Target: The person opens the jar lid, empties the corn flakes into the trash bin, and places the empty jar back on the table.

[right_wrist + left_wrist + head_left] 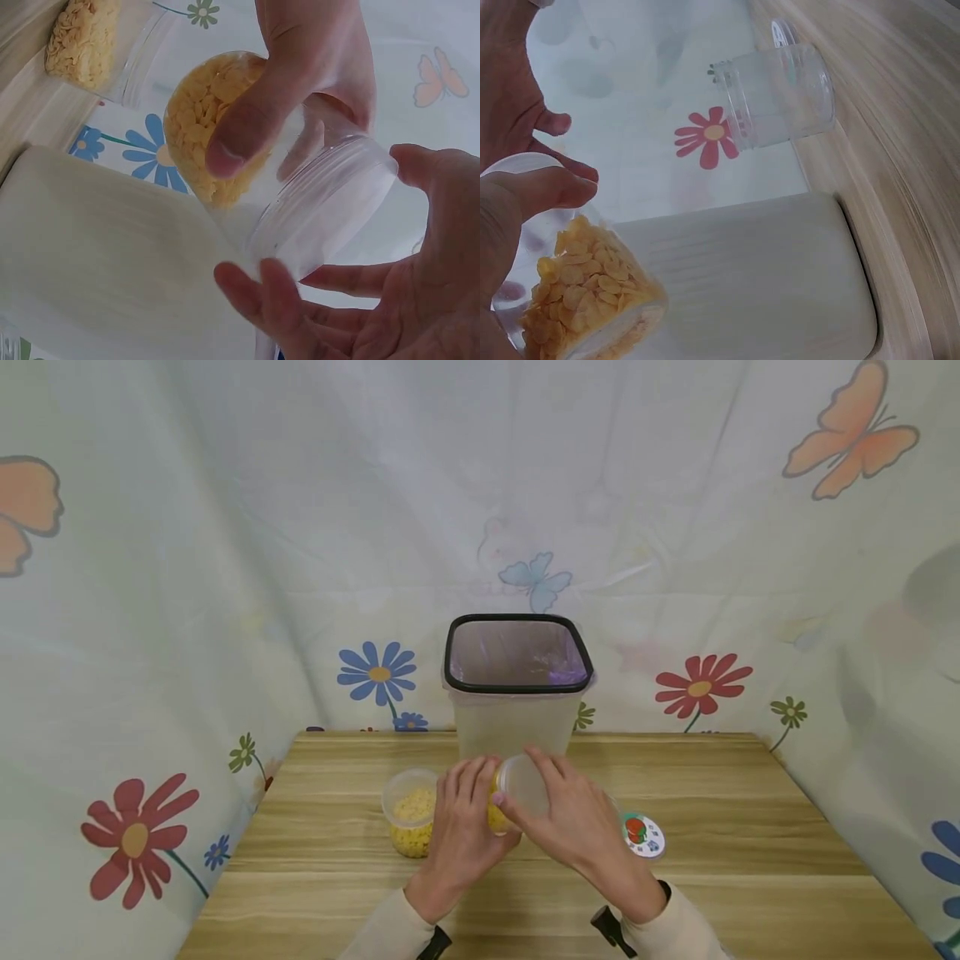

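My left hand (467, 827) grips a clear plastic jar (196, 124) of yellow flakes, its thumb pressed along the side. The jar is tilted, and the flakes lie toward its base. A translucent screw lid (341, 214) covers its mouth. Around the lid's rim, my right hand (577, 818) has its thumb on one side and its fingers on the other. Left of the hands stands a second, uncovered jar (411, 835) part filled with similar flakes. Behind my right hand is an empty clear jar (784, 97), mostly hidden in the head view.
A tall pale bin (517, 718) with a black rim and purplish liner stands at the table's back edge. On the right lies a round white disc (645, 836) with a red picture. The wooden table (337, 860) meets a flower-printed curtain (187, 652) behind.
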{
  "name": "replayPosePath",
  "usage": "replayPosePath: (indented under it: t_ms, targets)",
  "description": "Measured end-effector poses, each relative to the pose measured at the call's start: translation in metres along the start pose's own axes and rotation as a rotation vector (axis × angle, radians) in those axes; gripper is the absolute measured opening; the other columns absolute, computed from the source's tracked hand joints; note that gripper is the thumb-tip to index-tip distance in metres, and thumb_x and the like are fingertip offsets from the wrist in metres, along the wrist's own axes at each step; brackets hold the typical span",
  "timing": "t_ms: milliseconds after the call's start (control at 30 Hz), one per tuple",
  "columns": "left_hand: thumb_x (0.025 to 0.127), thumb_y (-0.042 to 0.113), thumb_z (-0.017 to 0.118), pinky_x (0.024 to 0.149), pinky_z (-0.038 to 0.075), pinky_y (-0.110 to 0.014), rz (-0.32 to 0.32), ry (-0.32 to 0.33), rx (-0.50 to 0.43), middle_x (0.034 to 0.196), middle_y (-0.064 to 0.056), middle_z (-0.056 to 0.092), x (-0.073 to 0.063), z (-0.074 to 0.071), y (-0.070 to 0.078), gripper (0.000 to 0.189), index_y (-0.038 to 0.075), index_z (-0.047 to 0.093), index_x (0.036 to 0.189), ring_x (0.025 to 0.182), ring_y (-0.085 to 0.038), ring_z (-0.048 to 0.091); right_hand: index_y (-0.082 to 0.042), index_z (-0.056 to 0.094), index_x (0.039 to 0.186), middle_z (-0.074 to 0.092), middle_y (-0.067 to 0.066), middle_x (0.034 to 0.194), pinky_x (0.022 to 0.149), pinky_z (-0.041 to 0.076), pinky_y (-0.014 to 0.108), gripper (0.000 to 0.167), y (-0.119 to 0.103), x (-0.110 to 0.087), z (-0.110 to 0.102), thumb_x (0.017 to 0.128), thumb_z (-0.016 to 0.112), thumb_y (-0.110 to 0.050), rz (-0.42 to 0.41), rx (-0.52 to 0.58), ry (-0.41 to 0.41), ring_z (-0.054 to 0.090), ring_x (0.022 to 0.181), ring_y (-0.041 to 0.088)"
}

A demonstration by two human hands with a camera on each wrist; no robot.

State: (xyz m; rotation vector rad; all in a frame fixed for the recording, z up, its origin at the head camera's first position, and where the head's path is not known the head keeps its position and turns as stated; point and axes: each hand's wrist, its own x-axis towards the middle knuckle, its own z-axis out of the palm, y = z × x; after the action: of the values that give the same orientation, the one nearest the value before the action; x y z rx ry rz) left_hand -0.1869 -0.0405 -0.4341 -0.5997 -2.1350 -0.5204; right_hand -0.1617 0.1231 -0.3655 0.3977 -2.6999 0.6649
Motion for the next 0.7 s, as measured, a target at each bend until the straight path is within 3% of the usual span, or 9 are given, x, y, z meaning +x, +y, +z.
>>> replayPosePath:
  t_ms: [233, 367, 533, 700]
  targets:
    - [0.053, 0.038, 0.091, 0.096, 0.043, -0.042, 0.01, 0.001, 0.01, 0.128, -0.006, 0.056, -0.001, 0.0, 0.0, 0.096, 0.009, 0.05, 0.135, 0.115, -0.027, 0.05, -0.013, 0.054, 0.139, 0.064, 0.018, 0.128, 0.078, 0.055, 0.052, 0.075, 0.002, 0.002, 0.002, 0.084, 0.061, -0.064, -0.037, 0.018, 0.006, 0.067, 0.102, 0.04]
    - [0.058, 0.038, 0.088, 0.095, 0.044, -0.042, 0.014, 0.015, 0.015, 0.127, -0.007, 0.057, 0.0, 0.001, -0.001, 0.089, 0.008, 0.051, 0.134, 0.114, -0.027, 0.051, -0.017, 0.053, 0.14, 0.063, 0.013, 0.129, 0.071, 0.056, 0.047, 0.073, 0.004, 0.003, 0.0, 0.083, 0.065, -0.061, -0.087, 0.028, 0.007, 0.068, 0.097, 0.036]
    - [0.062, 0.04, 0.084, 0.094, 0.045, -0.043, 0.017, 0.019, 0.015, 0.126, -0.008, 0.058, -0.001, 0.001, -0.002, 0.085, 0.009, 0.051, 0.134, 0.114, -0.028, 0.052, -0.021, 0.049, 0.143, 0.058, 0.008, 0.135, 0.065, 0.054, 0.032, 0.072, 0.01, 0.003, -0.004, 0.082, 0.073, -0.048, -0.236, 0.045, -0.012, 0.068, 0.084, 0.022]
    - [0.057, 0.038, 0.086, 0.096, 0.044, -0.044, 0.01, 0.003, 0.001, 0.128, -0.008, 0.058, -0.002, 0.0, -0.003, 0.091, 0.008, 0.05, 0.135, 0.115, -0.028, 0.051, -0.019, 0.046, 0.145, 0.051, 0.008, 0.144, 0.076, 0.058, 0.039, 0.075, 0.017, 0.002, -0.007, 0.081, 0.078, -0.04, -0.388, 0.049, -0.034, 0.067, 0.102, 0.024]
